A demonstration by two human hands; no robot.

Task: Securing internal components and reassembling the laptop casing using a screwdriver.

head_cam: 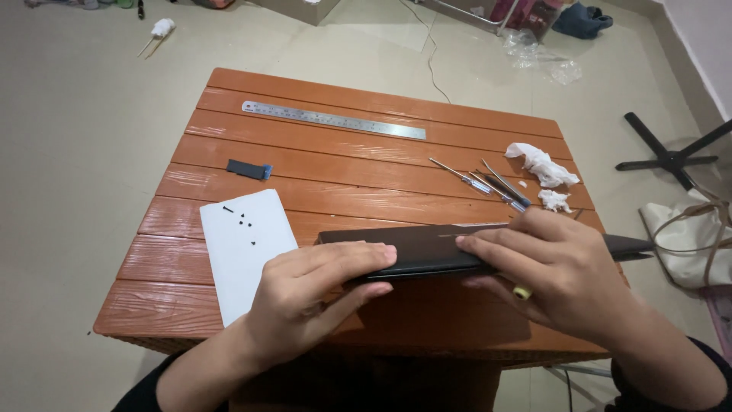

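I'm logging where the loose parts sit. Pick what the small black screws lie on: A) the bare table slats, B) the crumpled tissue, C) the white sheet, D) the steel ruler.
C: the screws lie on the white sheet, left of the left hand, far from the ruler and tissue.

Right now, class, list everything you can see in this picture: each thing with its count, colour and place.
table: one, orange-brown slats, centre
flat dark device: one, near edge, gripped by both hands
steel ruler: one, silver, far side
dark small part: one, left of centre
white sheet: one, near left, with tiny dark screws
screwdrivers: several, right side
crumpled tissue: two, white, far right
fan base: one, black, on floor
bag: one, pale, on floor
left hand: one
right hand: one
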